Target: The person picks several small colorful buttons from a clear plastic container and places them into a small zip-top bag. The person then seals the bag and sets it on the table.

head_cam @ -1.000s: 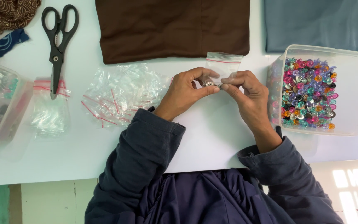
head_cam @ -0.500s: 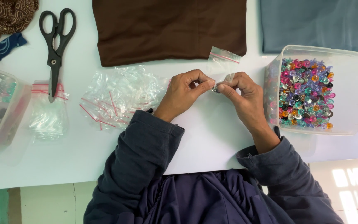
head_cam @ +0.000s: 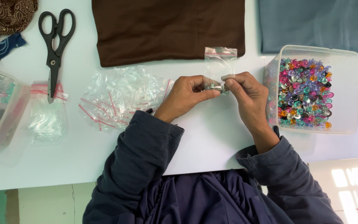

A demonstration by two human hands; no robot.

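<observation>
Filling step: left hand (head_cam: pixel 186 96) and right hand (head_cam: pixel 245 93) pinch small beads (head_cam: pixel 216 87) at the clear zip bag (head_cam: pixel 220 62) mouth, fingers closed; next needs the opening spread

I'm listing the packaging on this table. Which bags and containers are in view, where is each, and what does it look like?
Small clear zip bag with red seal line: upright between left hand and right hand.
Pile of clear red-striped zip bags: left of the hands.
Clear square plastic tub of multicoloured pieces: right.
Flat clear bag: under black scissors.
</observation>
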